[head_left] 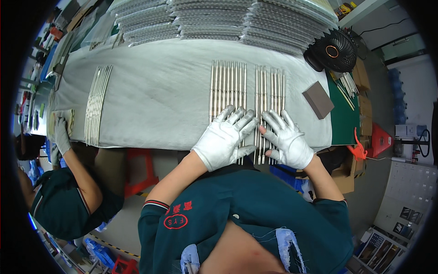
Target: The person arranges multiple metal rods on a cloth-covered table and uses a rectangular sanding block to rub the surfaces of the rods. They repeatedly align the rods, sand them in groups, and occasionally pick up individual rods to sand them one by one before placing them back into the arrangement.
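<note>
Slim silvery metal rods lie side by side on a cloth-covered table, pointing away from me. They form a wider group on the left, a narrow group in the middle and another narrow group on the right. My left hand, in a white glove with greyed fingertips, rests with fingers spread over the near part of the left group. Over the middle and right groups lies my gloved right hand, also spread, with bare tips showing on two of its digits. Both hands cover parts of the rods.
Another bundle of rods lies at the left. A grey-brown block and a black fan are at the right. Stacks of packed clear trays line the back. Beside me, a co-worker's gloved hand touches a yellowish cloth.
</note>
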A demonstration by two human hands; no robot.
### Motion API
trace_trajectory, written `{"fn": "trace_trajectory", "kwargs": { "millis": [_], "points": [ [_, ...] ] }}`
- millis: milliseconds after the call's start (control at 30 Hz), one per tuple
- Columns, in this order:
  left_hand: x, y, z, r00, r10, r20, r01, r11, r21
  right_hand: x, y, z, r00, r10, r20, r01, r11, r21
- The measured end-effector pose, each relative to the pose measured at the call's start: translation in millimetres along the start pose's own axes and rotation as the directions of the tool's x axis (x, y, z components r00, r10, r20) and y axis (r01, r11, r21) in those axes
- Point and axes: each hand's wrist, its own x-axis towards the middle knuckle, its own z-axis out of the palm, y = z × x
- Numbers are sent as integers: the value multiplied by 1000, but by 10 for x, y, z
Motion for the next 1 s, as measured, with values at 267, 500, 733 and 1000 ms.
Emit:
{"fn": "trace_trajectory", "kwargs": {
  "millis": [267, 500, 733, 1000],
  "points": [
    [13, -109, 48, 996, -84, -1, 84, 993, 83, 10, 59, 9, 999, -45, -3, 45, 995, 94],
    [-146, -186, -55, 990, -136, 19, 133, 984, 118, 347, -25, 42, 979, -202, -7, 202, 973, 111],
    [-505, -348, -260, 968, -251, 21, 244, 957, 156, 726, -263, 140, 957, -278, -78, 288, 937, 198],
    [-738, -330, -219, 915, -395, -87, 404, 899, 169, 451, -189, 88, 992, -112, -63, 118, 988, 101]
  ]
}}
